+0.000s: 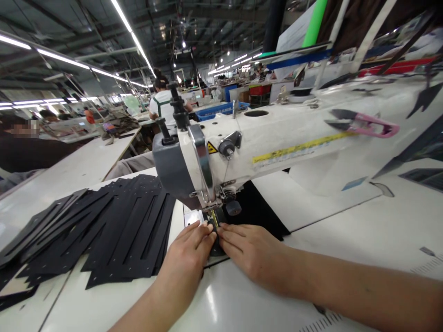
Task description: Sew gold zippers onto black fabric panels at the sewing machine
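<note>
My left hand (189,254) lies on the work at the sewing machine's needle area, its fingers stretched forward and pressing down. Opposite it, my right hand (258,252) rests with fingers flat and pointing left. Between the fingertips of both hands runs a zipper (215,218) with gold-coloured teeth on dark tape, passing under the presser foot. Black fabric (258,208) extends to the right behind the machine head. The white sewing machine (287,138) stands over the hands, its needle tip hidden among metal parts. My thumbs are partly hidden.
Left of the machine, many black cut pieces (128,230) with slots lie fanned out on the white table (238,304). Pink-handled thread snips (374,124) rest on the machine arm. A blue crate (218,110) and other people at workstations are beyond.
</note>
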Motion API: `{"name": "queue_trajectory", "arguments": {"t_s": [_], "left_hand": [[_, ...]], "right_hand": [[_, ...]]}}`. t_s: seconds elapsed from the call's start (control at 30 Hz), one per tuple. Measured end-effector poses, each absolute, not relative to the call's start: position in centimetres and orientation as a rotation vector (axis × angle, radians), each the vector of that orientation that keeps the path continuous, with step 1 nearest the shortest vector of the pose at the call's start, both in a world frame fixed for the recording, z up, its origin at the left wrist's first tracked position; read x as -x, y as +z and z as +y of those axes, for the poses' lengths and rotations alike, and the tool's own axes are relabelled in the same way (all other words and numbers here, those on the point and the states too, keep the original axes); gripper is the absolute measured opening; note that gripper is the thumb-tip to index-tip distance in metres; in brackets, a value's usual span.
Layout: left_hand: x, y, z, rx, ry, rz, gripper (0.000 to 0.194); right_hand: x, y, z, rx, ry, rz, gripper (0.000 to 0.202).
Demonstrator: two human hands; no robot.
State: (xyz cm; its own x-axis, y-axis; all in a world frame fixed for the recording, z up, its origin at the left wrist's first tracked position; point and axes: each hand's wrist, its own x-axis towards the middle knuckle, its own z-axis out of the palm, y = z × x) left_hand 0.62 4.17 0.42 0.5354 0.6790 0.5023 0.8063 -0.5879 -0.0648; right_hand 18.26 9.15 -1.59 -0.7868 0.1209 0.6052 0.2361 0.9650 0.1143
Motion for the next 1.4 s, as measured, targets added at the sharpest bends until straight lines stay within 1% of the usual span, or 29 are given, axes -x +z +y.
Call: {"name": "queue_trajectory", "arguments": {"t_s": [0.1,0.23,0.4,0.5,0.63,0.83,1.1,1.27,1.4], "left_hand": [[-0.2,0.1,4.8,2.459,-0.627,-1.220,0.027],[0.2,-0.2,5.6,2.444,-0.600,-1.314,0.026],[0.4,-0.2,5.9,2.446,-0.631,-1.377,0.022],[0.7,-0.3,5.2,2.441,-0.585,-1.305,0.025],[0.8,-0.7,3.8,2.445,-0.571,-1.216,0.028],[0.1,-0.6,4.0,2.417,-0.625,-1.262,0.030],[-0.1,-0.4,5.2,2.408,-0.660,-1.335,0.027],[-0.1,-0.5,5.5,2.439,-0.637,-1.368,0.028],[0.0,-0.7,5.7,2.437,-0.633,-1.372,0.029]], "right_hand": [[-18.0,-1.6,9.8,0.252,-0.242,-2.487,0.022],[-17.7,-1.4,10.8,0.272,-0.240,-2.549,0.021],[-17.0,-1.3,11.1,0.377,-0.232,-2.629,0.022],[-16.9,-1.9,10.3,0.460,-0.305,-2.495,0.024],[-17.1,-3.1,9.4,0.441,-0.372,-2.342,0.024],[-17.1,-2.6,9.9,0.375,-0.430,-2.401,0.025],[-17.0,-1.6,10.9,0.386,-0.384,-2.491,0.023],[-17.1,-1.5,11.4,0.405,-0.306,-2.571,0.020],[-17.0,-1.4,11.5,0.412,-0.325,-2.546,0.018]]}}
